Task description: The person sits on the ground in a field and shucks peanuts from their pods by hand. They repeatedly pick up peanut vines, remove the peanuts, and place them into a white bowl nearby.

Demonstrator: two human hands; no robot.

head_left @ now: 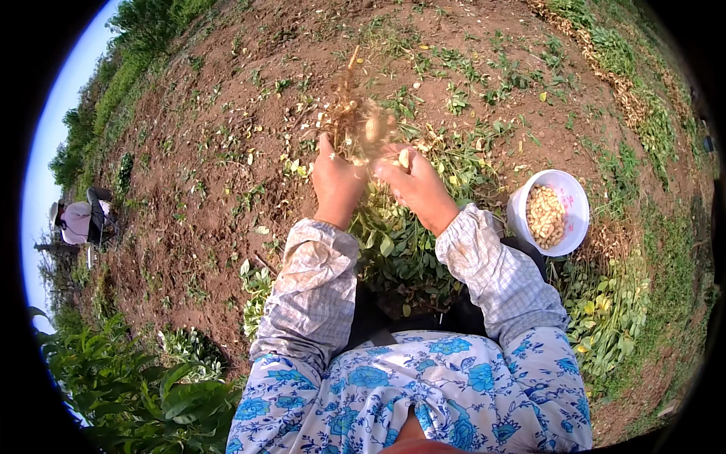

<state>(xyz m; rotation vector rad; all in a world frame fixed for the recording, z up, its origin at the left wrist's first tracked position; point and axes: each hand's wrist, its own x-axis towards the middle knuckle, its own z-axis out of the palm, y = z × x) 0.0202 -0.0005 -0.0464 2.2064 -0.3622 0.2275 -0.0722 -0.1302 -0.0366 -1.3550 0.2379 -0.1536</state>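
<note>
My left hand [336, 185] is closed around the stems of an uprooted peanut plant [346, 121], its roots and pods pointing away from me. Right beside it, my right hand [420, 189] is curled with a few pale peanuts [404, 158] showing at its fingers. Pods and roots between the hands are smeared by motion. The plant's green leaves [389, 246] hang below my hands toward my lap. To the right of my right forearm stands a white bucket [578, 212], partly filled with peanuts [544, 216].
Reddish-brown soil [249, 91] with scattered leaves spreads ahead. Pulled plants [605, 318] lie on the right, below the bucket. A leafy bush [159, 393] stands at the lower left. Another person [78, 221] sits far off at the left edge.
</note>
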